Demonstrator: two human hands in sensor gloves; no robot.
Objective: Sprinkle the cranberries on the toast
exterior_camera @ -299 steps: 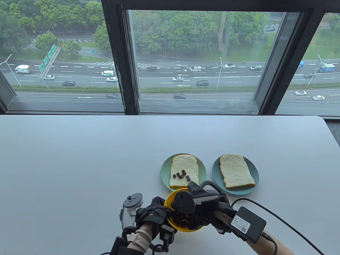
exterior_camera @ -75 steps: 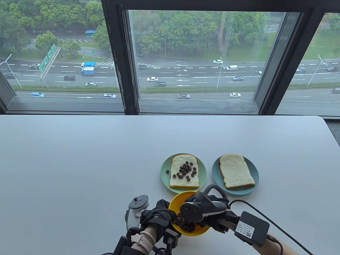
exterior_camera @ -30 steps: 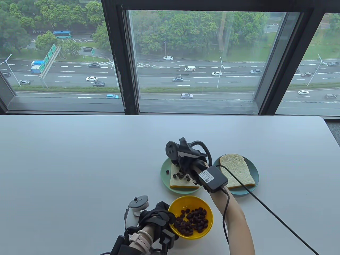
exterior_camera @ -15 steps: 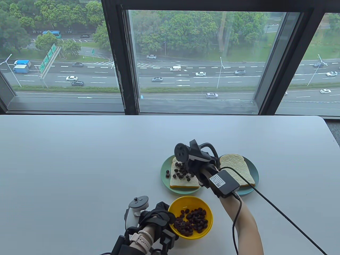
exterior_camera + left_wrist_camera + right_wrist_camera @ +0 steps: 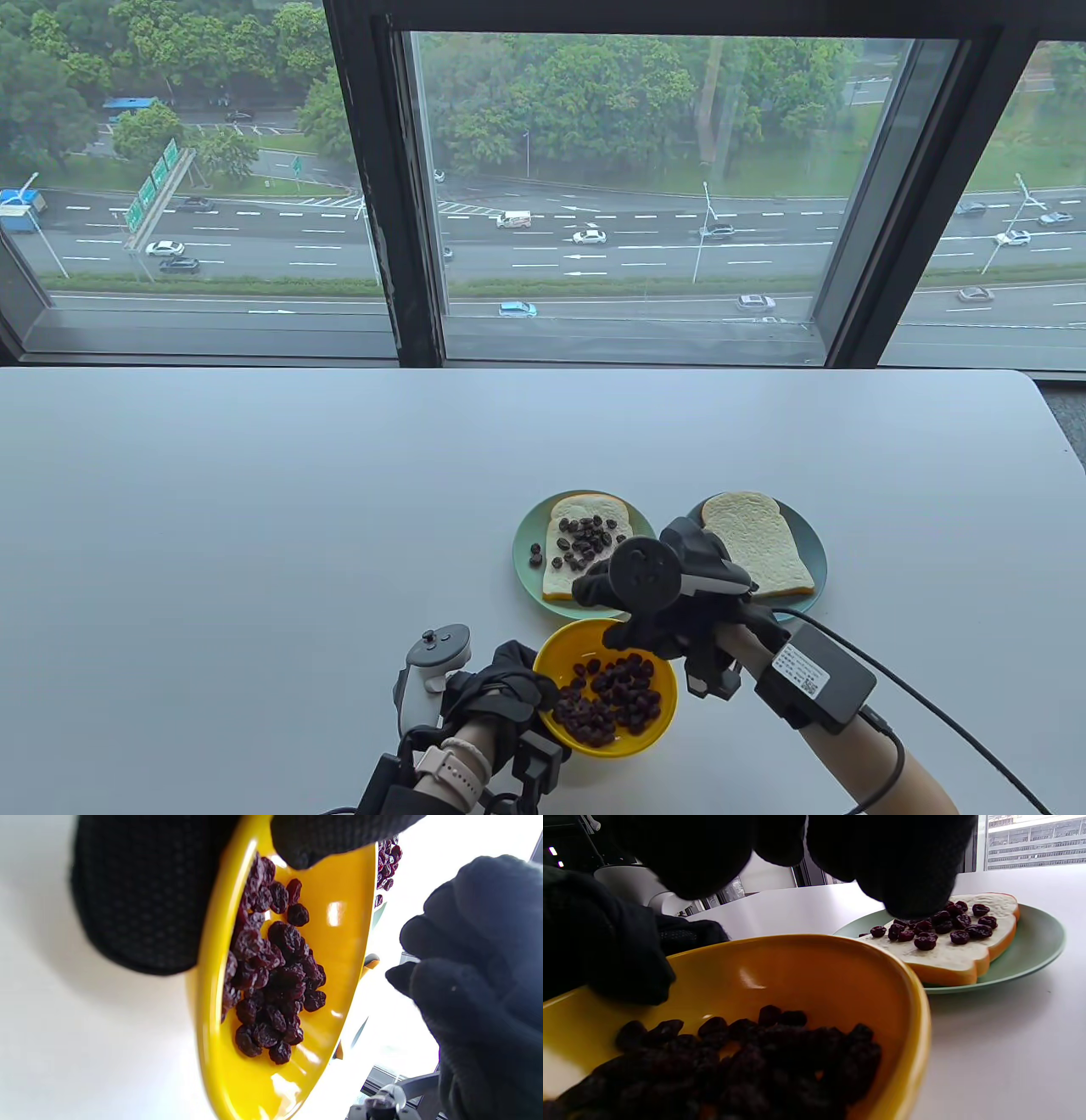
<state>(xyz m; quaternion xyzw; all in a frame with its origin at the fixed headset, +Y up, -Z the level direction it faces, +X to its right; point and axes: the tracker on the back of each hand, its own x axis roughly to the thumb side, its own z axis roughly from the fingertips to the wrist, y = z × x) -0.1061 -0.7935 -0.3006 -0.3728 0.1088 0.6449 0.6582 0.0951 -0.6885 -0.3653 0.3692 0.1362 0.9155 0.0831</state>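
Observation:
A yellow bowl [image 5: 662, 722] of dried cranberries [image 5: 612, 692] stands near the table's front edge. My left hand [image 5: 526, 679] grips its left rim, thumb inside [image 5: 331, 836] and fingers outside [image 5: 140, 899]. My right hand [image 5: 611, 615] hovers over the bowl's far rim with its fingers [image 5: 912, 870] hanging loosely apart and holding nothing. Behind the bowl, the left toast [image 5: 585, 552] carries several cranberries on a green plate [image 5: 530, 581]; two loose cranberries [image 5: 536, 553] lie on that plate. The right toast [image 5: 755, 548] is bare on a teal plate [image 5: 813, 543].
The white table [image 5: 254, 526] stretches wide to the left and behind the plates, ending at a window sill. A black cable [image 5: 950, 722] runs from my right forearm's sensor box off to the lower right.
My right hand dropped cranberries on the left toast, then pulled back toward me to the yellow bowl. The left toast holds more cranberries than before. The left hand stayed on the bowl.

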